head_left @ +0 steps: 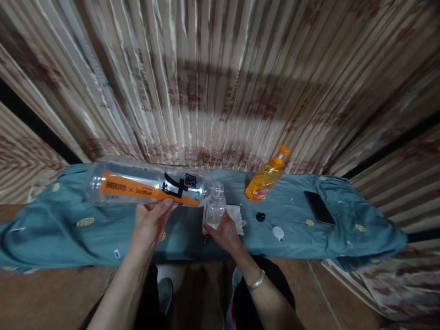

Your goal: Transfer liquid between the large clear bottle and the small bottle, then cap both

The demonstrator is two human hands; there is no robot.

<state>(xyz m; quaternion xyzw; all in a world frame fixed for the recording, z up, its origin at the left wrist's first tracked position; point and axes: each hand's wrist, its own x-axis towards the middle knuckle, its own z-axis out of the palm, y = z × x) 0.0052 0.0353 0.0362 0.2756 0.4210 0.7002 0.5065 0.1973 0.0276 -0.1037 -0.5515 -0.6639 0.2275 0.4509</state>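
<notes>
A large clear bottle (137, 181) with an orange and black label lies tipped on its side in the air, its neck pointing right. My left hand (153, 220) grips it from below, near the label's right part. The bottle's mouth meets the top of a small clear bottle (215, 208), which stands roughly upright. My right hand (223, 229) is wrapped round the small bottle's lower right side. Under the small bottle is a pale cloth (236, 215). Whether liquid passes between the two bottles is too unclear to tell.
On the teal-covered table (185, 243) stand an orange pump bottle (263, 181), a black cap (260, 217), a white lid (278, 233) and a dark phone (319, 208). A striped curtain (220, 91) hangs behind the table.
</notes>
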